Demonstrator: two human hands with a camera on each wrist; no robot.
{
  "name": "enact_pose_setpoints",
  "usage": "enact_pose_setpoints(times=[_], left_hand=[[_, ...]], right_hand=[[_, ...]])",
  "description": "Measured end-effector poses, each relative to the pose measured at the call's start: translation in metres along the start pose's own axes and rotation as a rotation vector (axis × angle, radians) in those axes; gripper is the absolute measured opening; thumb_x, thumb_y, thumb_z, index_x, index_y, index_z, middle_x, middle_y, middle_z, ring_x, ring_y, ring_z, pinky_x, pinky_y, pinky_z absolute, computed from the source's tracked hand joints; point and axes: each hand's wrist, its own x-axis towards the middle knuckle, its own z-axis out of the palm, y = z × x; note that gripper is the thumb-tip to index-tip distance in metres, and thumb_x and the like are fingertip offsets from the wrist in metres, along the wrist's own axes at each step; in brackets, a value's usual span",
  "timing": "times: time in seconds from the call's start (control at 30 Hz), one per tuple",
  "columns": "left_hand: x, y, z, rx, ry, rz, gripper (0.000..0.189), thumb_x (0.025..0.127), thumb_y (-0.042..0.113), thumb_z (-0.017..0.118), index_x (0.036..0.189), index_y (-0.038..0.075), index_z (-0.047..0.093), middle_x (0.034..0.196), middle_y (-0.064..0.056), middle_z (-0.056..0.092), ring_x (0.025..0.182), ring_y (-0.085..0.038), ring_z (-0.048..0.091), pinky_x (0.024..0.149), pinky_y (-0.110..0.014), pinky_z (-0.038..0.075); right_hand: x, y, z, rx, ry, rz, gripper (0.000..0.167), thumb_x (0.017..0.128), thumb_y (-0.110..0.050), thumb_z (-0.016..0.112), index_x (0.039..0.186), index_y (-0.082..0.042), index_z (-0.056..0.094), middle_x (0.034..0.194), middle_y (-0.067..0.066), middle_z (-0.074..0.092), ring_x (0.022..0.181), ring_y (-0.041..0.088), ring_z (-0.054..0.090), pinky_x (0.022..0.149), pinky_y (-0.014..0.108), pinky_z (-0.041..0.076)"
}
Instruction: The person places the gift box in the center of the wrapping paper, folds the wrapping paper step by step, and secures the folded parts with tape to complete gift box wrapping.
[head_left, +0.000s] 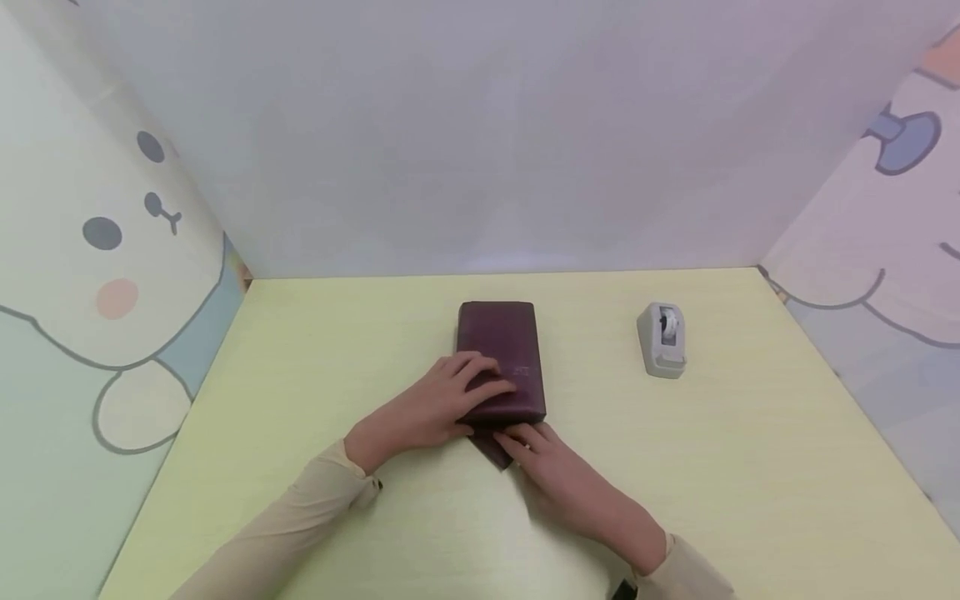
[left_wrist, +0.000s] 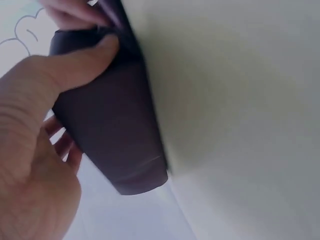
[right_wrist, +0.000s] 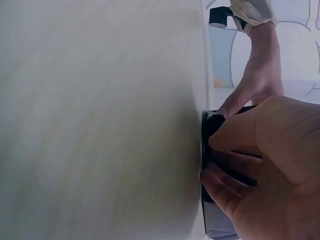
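Observation:
A box wrapped in dark purple paper (head_left: 501,333) lies on the table, its long side pointing away from me. My left hand (head_left: 435,404) grips its near left part, fingers spread over the top and thumb on the folded near end, as the left wrist view shows. From that end a pointed paper flap (head_left: 493,452) sticks out low toward me, between both hands. My right hand (head_left: 573,483) is at the right of the near end, thumb and curled fingers pinching the paper there. In the right wrist view its fingers (right_wrist: 222,192) partly hide the folds.
A grey tape dispenser (head_left: 663,342) with a roll of clear tape stands to the right of the box. The pale yellow table (head_left: 337,325) meets a plain wall at the back. Panels with cartoon animals (head_left: 112,275) flank both sides.

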Motion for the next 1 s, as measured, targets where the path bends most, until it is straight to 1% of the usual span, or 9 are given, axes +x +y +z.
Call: enact_pose_setpoints(times=[0.1,0.27,0.37,0.5,0.6,0.73,0.8,0.9,1.0], left_hand=[[0.0,0.0,0.002,0.019,0.016,0.005,0.084,0.083,0.024,0.089,0.155,0.028,0.045,0.151,-0.005,0.045,0.142,-0.03,0.041,0.111,-0.049,0.043],[0.001,0.001,0.005,0.045,0.033,0.001,0.082,0.084,0.023,0.088,0.154,0.027,0.045,0.15,-0.006,0.046,0.141,-0.03,0.042,0.11,-0.049,0.043],[0.001,0.002,0.007,0.05,0.035,-0.003,0.081,0.085,0.025,0.087,0.154,0.026,0.045,0.15,-0.006,0.046,0.14,-0.03,0.042,0.109,-0.048,0.044],[0.003,0.004,0.009,0.075,0.042,-0.014,0.079,0.086,0.03,0.087,0.153,0.025,0.046,0.149,-0.007,0.046,0.139,-0.03,0.043,0.107,-0.049,0.044],[0.005,0.006,0.012,0.111,0.041,-0.024,0.075,0.088,0.03,0.085,0.151,0.024,0.046,0.149,-0.007,0.047,0.138,-0.03,0.044,0.108,-0.049,0.044],[0.006,0.01,0.012,0.151,0.033,-0.032,0.072,0.09,0.027,0.082,0.151,0.023,0.044,0.15,-0.008,0.047,0.139,-0.03,0.044,0.109,-0.049,0.044],[0.007,0.012,0.011,0.161,0.029,-0.035,0.072,0.091,0.026,0.081,0.152,0.023,0.043,0.15,-0.008,0.047,0.14,-0.031,0.044,0.11,-0.048,0.044],[0.006,0.013,0.01,0.153,0.023,-0.042,0.074,0.09,0.025,0.082,0.152,0.023,0.043,0.151,-0.009,0.046,0.14,-0.031,0.043,0.11,-0.049,0.043],[0.006,0.012,0.009,0.13,0.02,-0.05,0.075,0.089,0.025,0.084,0.152,0.024,0.043,0.151,-0.008,0.045,0.14,-0.031,0.043,0.11,-0.049,0.043]], right_hand=[[0.0,-0.001,0.001,0.004,0.024,0.003,0.046,0.099,0.0,0.061,0.145,0.0,0.058,0.143,0.011,0.054,0.13,0.023,0.052,0.107,0.039,0.052],[0.0,-0.004,0.002,-0.003,0.021,0.043,0.043,0.1,-0.001,0.06,0.143,0.002,0.06,0.132,0.01,0.054,0.119,0.021,0.052,0.099,0.037,0.053],[0.0,-0.007,0.002,-0.044,0.02,0.059,0.043,0.099,-0.001,0.061,0.142,0.002,0.061,0.129,0.009,0.055,0.117,0.022,0.052,0.097,0.036,0.054],[0.0,-0.01,0.004,-0.119,0.035,0.042,0.044,0.096,0.0,0.065,0.14,0.002,0.063,0.127,0.008,0.057,0.116,0.024,0.053,0.095,0.035,0.055],[-0.002,-0.011,0.003,-0.128,0.024,0.042,0.046,0.097,-0.002,0.065,0.142,0.002,0.061,0.131,0.01,0.057,0.118,0.025,0.055,0.097,0.035,0.056],[-0.008,-0.014,-0.001,-0.094,0.02,0.061,0.045,0.097,-0.004,0.065,0.142,0.0,0.061,0.139,0.011,0.057,0.126,0.026,0.056,0.102,0.037,0.056],[-0.008,-0.016,-0.003,-0.085,0.036,0.04,0.047,0.095,-0.003,0.066,0.142,-0.001,0.062,0.143,0.011,0.058,0.131,0.027,0.057,0.106,0.039,0.054],[-0.008,-0.019,-0.003,-0.12,0.041,0.0,0.051,0.094,-0.004,0.067,0.144,-0.001,0.06,0.148,0.011,0.059,0.138,0.028,0.057,0.11,0.041,0.052],[-0.009,-0.02,-0.002,-0.173,0.021,-0.005,0.053,0.095,-0.007,0.067,0.147,-0.002,0.057,0.152,0.011,0.059,0.141,0.028,0.056,0.111,0.041,0.052]])
